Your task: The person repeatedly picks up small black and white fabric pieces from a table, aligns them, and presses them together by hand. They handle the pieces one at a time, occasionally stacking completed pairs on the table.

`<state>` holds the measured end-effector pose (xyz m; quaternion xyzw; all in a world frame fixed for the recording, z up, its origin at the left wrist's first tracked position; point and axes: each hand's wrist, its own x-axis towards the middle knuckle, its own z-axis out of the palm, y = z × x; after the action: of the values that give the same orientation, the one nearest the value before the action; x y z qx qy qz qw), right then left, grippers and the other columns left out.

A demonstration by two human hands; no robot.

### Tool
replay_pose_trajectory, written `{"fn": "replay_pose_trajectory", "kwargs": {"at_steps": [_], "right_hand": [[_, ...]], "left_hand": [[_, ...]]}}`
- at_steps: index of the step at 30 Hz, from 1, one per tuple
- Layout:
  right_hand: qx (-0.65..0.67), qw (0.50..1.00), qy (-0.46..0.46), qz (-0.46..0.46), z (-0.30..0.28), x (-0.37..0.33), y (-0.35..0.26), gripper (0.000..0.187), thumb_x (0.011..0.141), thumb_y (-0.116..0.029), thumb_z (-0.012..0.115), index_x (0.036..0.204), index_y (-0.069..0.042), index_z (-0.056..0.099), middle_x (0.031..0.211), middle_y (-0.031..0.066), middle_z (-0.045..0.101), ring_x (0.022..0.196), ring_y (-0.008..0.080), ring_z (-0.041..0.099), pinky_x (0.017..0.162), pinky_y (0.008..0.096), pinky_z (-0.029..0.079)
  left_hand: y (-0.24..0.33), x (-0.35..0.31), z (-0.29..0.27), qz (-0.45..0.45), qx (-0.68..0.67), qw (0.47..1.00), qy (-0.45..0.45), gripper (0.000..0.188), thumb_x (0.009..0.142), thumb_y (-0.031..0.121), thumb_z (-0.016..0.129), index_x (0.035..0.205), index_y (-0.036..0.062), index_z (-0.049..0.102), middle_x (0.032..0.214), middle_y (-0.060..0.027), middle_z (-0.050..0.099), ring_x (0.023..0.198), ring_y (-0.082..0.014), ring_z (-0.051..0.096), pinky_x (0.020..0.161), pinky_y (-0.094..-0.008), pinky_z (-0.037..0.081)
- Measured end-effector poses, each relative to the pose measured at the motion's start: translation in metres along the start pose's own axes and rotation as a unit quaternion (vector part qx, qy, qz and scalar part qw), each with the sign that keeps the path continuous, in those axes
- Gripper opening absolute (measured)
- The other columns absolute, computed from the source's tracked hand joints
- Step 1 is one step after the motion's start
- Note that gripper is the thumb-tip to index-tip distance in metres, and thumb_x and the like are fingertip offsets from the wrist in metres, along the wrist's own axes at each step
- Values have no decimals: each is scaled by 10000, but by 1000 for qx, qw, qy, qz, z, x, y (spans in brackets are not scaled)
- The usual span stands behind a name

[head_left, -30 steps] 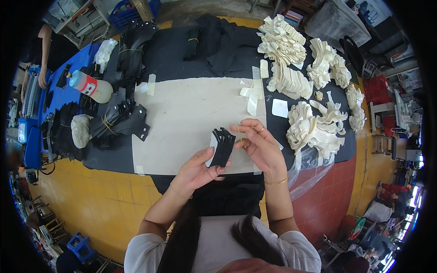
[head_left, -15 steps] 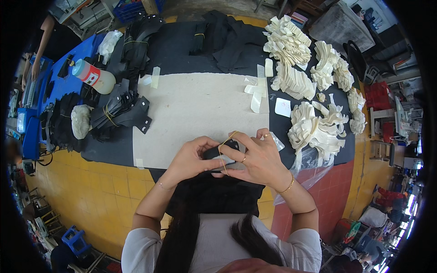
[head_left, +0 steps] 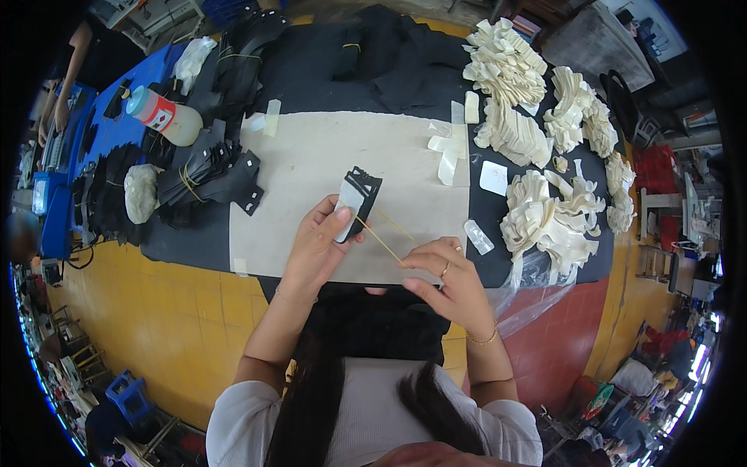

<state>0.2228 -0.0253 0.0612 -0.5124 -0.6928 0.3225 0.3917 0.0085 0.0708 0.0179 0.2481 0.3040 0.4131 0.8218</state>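
Observation:
My left hand (head_left: 311,245) is closed around a small stack of black fabric pieces (head_left: 369,189), held tilted above the pale board (head_left: 299,167). One face of the stack is white or light grey, and my left thumb presses on it. A yellow rubber band (head_left: 383,243) runs from the stack, stretched tight toward the right. Its other end is pinched in the fingers of my right hand (head_left: 447,276), near the board's front edge. How far the band goes around the stack is partly hidden by my left fingers.
Bundled black pieces (head_left: 214,173), a glue-like bottle (head_left: 165,118) and a plastic-wrapped lump (head_left: 141,194) stand at left. Piles of cream fabric strips (head_left: 552,222) cover the right side. Tape (head_left: 447,159) holds the board. A person's arm (head_left: 70,66) shows far left.
My hands have moved apart. The left has lifted the stack upward and turned it upright; the right has drawn the rubber band out to the right.

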Motion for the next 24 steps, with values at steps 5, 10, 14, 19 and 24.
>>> {"fn": "replay_pose_trajectory", "kwargs": {"at_steps": [5,10,14,19,24], "right_hand": [[119,992,46,0,16,-4,-2,161,840,-159,787,934,-66,694,923,69,656,975,257,625,1047,404,378],[379,920,83,-63,14,-8,16,61,928,-121,651,953,-69,671,1007,84,634,957,259,645,1123,493,377],[687,711,149,-23,20,-15,22,338,1001,-82,488,1332,-79,556,1172,85,620,849,214,654,1055,516,492],[863,474,177,-6,24,-6,21,610,1058,-108,448,1608,-204,204,1669,47,229,822,132,635,834,405,638],[585,756,293,-1,37,11,9,804,900,-311,761,1517,-211,257,1630,39,208,1446,440,332,1117,594,416]], "left_hand": [[-8,0,2,28,1,998,48,253,989,207,666,1134,14,590,1011,-79,672,910,-180,662,739,-313,509],[-8,2,-2,23,-52,997,59,265,995,257,666,1116,30,603,1030,-82,684,921,-190,670,765,-324,528],[-13,3,2,12,-103,992,71,296,980,236,686,1165,30,581,1082,-99,689,967,-205,676,821,-341,542],[-26,-5,12,88,-36,994,-55,482,861,77,793,1263,3,537,1184,-116,658,1121,-208,630,987,-353,502],[-26,-14,18,183,150,964,-123,619,754,-51,843,1287,-12,529,1251,-101,606,1196,-190,577,1013,-352,488]]}}
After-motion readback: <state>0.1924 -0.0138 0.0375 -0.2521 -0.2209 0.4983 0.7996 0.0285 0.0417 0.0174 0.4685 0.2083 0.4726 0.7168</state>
